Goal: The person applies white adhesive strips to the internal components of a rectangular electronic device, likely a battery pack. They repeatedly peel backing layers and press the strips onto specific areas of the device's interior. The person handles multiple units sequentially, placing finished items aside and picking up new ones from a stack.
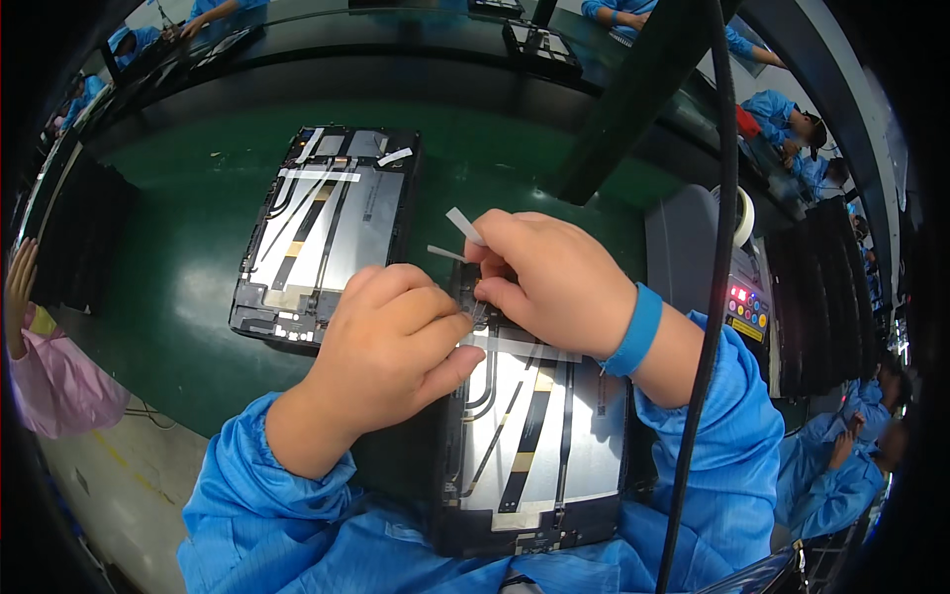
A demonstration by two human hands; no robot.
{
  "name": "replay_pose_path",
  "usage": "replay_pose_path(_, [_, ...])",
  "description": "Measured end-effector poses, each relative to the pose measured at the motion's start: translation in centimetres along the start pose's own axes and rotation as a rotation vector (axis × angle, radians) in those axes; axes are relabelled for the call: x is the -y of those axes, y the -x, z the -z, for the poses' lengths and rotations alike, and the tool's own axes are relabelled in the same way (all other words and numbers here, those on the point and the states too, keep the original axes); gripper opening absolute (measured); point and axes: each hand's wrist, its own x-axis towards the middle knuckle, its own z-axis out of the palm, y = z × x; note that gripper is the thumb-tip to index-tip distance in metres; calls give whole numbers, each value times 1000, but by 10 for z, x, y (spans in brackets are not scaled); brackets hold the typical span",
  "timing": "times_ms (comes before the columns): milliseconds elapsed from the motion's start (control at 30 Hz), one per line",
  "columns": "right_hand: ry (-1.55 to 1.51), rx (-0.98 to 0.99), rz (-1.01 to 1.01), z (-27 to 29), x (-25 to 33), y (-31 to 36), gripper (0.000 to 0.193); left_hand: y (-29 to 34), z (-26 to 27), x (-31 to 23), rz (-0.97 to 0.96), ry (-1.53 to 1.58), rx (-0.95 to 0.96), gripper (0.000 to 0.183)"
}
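Observation:
An opened tablet [534,426] with a silver back plate, black ribbon cables and a black frame lies in front of me, its near end against my body. My right hand [559,282], with a blue wrist band, is closed over its far end. From its fingers a short white tape strip [463,227] sticks up. A second narrow white strip [447,253] juts out just below that one. My left hand [391,346] is pinched at the tablet's far left corner; what lies between its fingertips is hidden. A longer whitish strip [539,349] crosses the tablet below both hands.
Another opened tablet [332,228] with white tape strips lies on the green table [188,327], farther left. At right stand a grey tape dispenser [683,247] and a black stack [816,297]. A black cable [727,198] hangs before my right arm. A pink sleeve [59,386] shows at left.

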Motion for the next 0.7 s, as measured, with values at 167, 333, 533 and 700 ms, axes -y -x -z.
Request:
replay_pose_path(167, [-64,56,-286,-2,11,7,25,3,-1,1,19,13,-6,29])
replay_pose_path(333, [-154,103,-522,2,14,4,28,4,-8,-2,104,52,25,33])
replay_pose_path(533, [-327,128,-449,17,3,9,17,3,-6,-1,125,106,93,29])
replay_pose_path(700, [-9,179,200,24,-12,2,11,4,-5,-1,140,92,74,26])
